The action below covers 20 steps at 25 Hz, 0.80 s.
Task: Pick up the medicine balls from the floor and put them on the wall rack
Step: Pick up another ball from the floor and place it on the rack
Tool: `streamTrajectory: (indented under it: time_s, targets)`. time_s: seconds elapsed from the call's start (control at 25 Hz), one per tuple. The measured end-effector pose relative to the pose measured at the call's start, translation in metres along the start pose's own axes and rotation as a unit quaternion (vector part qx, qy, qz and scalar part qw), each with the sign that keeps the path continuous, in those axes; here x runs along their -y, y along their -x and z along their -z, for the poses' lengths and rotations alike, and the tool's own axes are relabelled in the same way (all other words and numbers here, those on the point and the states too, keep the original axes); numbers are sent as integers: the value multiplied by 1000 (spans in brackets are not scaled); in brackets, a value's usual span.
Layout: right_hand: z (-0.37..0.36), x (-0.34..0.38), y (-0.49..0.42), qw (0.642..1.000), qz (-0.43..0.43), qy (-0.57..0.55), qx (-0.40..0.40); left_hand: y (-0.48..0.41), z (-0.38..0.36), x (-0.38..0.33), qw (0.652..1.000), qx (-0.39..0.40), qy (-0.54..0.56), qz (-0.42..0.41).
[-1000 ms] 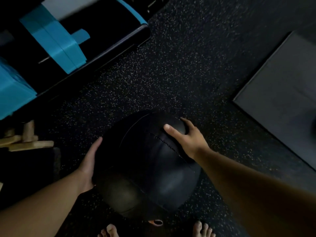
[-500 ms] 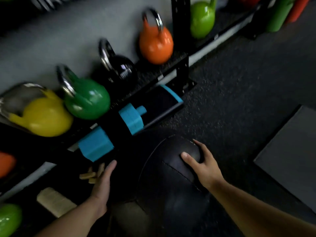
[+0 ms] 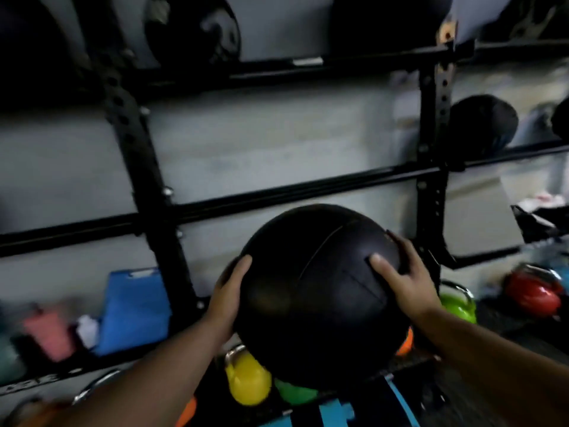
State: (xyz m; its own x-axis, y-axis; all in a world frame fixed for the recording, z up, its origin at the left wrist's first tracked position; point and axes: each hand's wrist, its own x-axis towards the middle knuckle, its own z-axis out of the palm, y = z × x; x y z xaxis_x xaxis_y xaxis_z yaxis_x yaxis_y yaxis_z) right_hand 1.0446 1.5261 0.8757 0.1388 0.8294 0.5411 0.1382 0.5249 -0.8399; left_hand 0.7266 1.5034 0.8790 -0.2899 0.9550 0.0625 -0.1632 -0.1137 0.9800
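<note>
The ball [image 3: 320, 297] is off the floor now: a second ago it sat by the feet under both palms, and it is carried at chest height in front of the rack [image 3: 277, 195], with the view swung up from the floor to the wall.

The step in hand looks like the lift to a shelf. The rail just above the ball is bare across this bay, while other balls sit on the top tier and one [image 3: 482, 126] rests on the rail to the right. To do it well, keep the ball squeezed evenly from both sides, raise it clear of the rail before pushing it in, and let it settle against the wall before letting go; a heavy ball set short could roll off onto the kettlebells [image 3: 246, 380] below.

The left hand [image 3: 226, 300] cups the ball's left side, fingers together and flat. The right hand [image 3: 406, 278] presses on the upper right, fingers spread wide, thumb [image 3: 380, 265] on the front. Both grips look firm.
</note>
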Motion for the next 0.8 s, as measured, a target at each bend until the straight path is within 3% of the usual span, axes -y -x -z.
streamTrajectory:
  time_s: [0.2,0.4,0.68,0.8]
  targets:
    - [-42,129,-65,993,110,-43,-12,5,31,-163,991,6,4,-133]
    - [-98,181,-119,987,153,-53,-8,-16,65,-240,982,-20,-3,-188]
    - [-216,160,-225,984,152,-86,-23,-139,110,-298,962,-6,-59,-265]
    - [-265,117,-272,988,152,23,-5,-215,127,-276,944,-38,-178,-275]
